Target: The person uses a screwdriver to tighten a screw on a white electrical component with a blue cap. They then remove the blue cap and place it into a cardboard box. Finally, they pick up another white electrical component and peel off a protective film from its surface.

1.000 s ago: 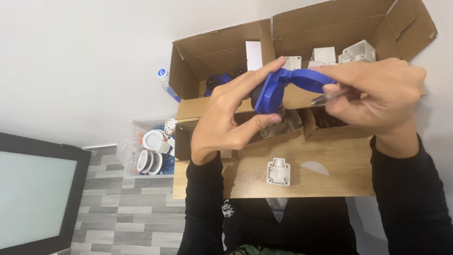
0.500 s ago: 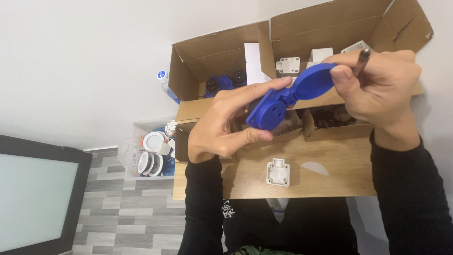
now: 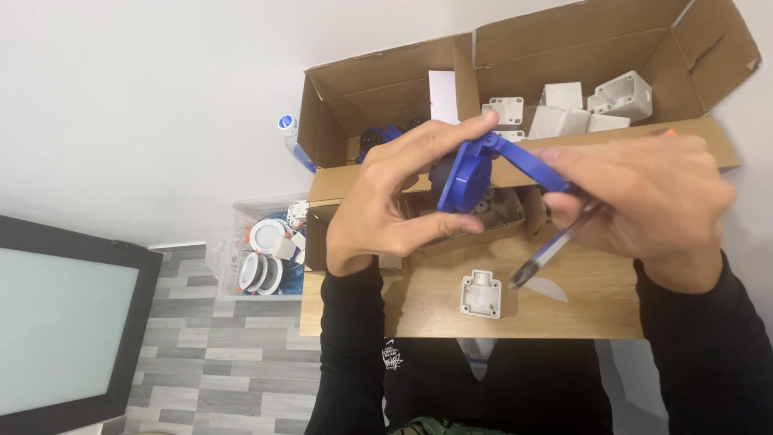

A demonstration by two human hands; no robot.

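Head view: both hands [image 3: 515, 201] raised, pinching blue socket [image 3: 467, 179].

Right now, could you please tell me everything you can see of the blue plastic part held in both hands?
The blue plastic part looks like a round socket body with a hinged flap lid swung open to the right. It is smooth, solid blue and seems moulded. It is held up above the wooden table and the open cardboard boxes. The left hand pinches the round body; the right hand, which also holds a dark pen-like tool, touches the lid.
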